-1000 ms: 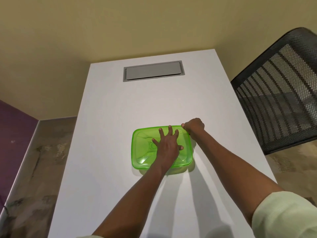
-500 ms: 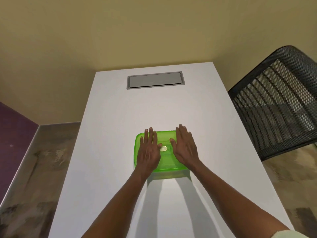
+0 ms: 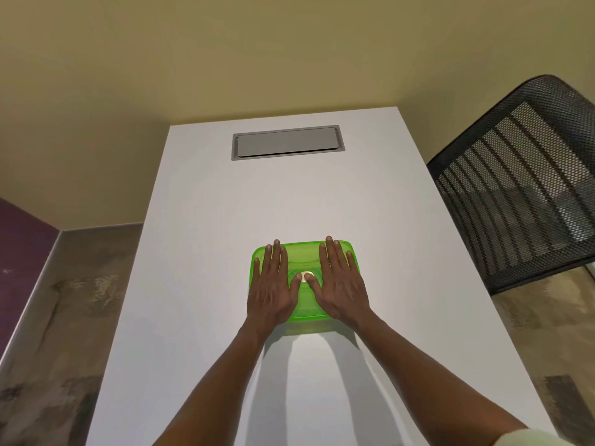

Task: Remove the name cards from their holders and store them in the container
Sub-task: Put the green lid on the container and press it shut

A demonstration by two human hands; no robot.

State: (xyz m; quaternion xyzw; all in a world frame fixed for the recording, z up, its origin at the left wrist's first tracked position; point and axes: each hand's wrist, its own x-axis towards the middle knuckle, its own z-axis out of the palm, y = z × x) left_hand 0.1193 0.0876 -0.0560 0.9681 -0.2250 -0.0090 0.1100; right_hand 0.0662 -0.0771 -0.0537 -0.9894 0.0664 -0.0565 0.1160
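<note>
A translucent green container (image 3: 302, 255) with its lid on sits in the middle of the white table (image 3: 289, 194). My left hand (image 3: 272, 284) lies flat on the left half of the lid, fingers straight. My right hand (image 3: 341, 281) lies flat on the right half in the same way. Both thumbs meet at a small round button (image 3: 305, 274) in the lid's centre. No name cards or holders show; the lid and my hands hide what is inside the container.
A grey cable hatch (image 3: 286, 142) is set into the table's far end. A black mesh chair (image 3: 521, 181) stands close to the table's right edge. Floor lies beyond the left edge.
My right hand left the container's far right corner and came down flat on the lid. My left hand shifted to the lid's left half. Both now press on the lid.
</note>
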